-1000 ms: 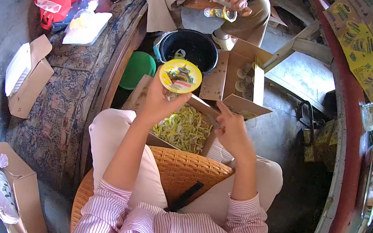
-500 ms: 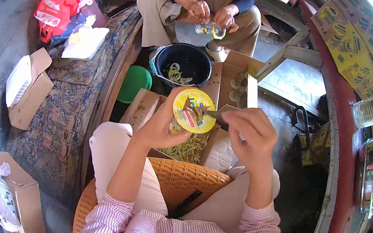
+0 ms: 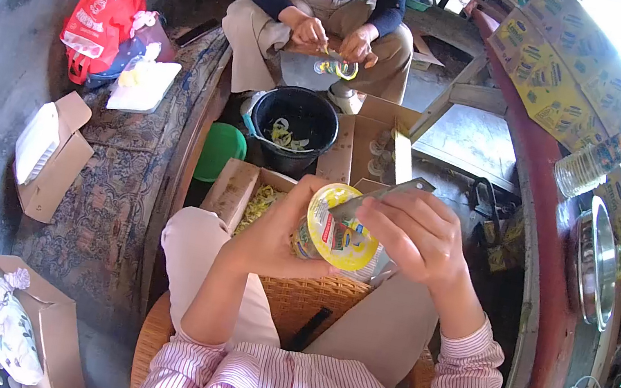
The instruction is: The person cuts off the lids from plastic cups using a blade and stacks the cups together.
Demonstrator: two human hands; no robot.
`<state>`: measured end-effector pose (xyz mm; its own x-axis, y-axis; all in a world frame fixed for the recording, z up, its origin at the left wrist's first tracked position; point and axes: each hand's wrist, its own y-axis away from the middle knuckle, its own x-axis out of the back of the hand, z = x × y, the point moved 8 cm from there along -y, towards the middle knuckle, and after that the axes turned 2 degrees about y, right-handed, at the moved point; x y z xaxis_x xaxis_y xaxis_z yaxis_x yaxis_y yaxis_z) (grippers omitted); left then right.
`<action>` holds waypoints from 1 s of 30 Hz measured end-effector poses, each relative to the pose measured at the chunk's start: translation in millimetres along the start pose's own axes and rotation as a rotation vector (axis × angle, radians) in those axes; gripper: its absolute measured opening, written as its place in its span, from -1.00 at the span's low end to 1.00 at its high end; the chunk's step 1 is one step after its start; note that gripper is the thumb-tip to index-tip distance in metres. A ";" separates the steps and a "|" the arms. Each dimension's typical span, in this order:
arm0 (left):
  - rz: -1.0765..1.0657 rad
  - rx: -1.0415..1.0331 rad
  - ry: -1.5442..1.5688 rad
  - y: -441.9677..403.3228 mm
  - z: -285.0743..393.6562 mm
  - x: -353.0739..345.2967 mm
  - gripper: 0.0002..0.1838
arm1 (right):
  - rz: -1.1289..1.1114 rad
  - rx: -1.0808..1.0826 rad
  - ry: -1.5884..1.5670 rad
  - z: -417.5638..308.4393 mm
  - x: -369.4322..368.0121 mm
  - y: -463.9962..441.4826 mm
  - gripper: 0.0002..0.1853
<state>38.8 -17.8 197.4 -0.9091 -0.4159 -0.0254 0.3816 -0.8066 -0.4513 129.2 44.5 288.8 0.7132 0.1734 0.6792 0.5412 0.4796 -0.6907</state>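
My left hand [image 3: 271, 229] is wrapped round a clear plastic cup with a yellow-rimmed printed lid film [image 3: 344, 260], tilted so the lid faces me. A thin flat metal blade [image 3: 409, 188] is pinched in my right hand [image 3: 424, 235], and its lower end touches the lid film near the rim. Whether it has gone through the film I cannot make out. Below the cup, a cardboard box [image 3: 226, 194] holds yellow-green strips. Across from me, a person's hands [image 3: 358, 43] hold a clear cup with a yellow rim.
A black bucket [image 3: 288, 158] with scraps inside stands ahead, beside a green plastic lid [image 3: 221, 153]. Another open cardboard box [image 3: 344, 146] holds clear cups. On the left lie a red bag [image 3: 105, 16] and a box of white trays [image 3: 50, 185]. Stacked cups [image 3: 580, 175] stand right.
The cup has moved lower and to the right in view. My right hand has shifted its hold, and the blade now slants up to the right with more of it showing.
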 end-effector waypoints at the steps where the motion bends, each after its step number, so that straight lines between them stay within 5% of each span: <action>1: 0.016 -0.011 -0.043 1.9 6.6 0.5 -0.21 | 0.009 0.011 0.007 -0.8 4.4 -0.2 -0.66; 12: 0.090 0.044 -0.023 4.0 29.3 -0.3 -0.22 | 0.108 0.072 0.037 -1.5 27.2 2.3 -0.60; 15: 0.087 0.011 -0.308 -1.6 42.7 -5.5 -0.21 | 0.123 0.069 0.024 0.9 28.7 3.6 -0.56; 25: 0.161 0.033 -0.443 -4.7 42.2 -7.2 -0.25 | 0.177 0.027 0.004 13.3 24.8 16.0 -0.43; 30: 0.098 0.092 -0.263 -5.4 25.6 -12.8 -0.25 | 0.178 0.016 -0.064 14.5 24.3 19.0 -0.40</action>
<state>52.7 -18.9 223.0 -0.7972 -0.5785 0.1725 0.4898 -0.7869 -0.3753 150.3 70.2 295.8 0.7672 0.3105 0.5612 0.4014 0.4500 -0.7977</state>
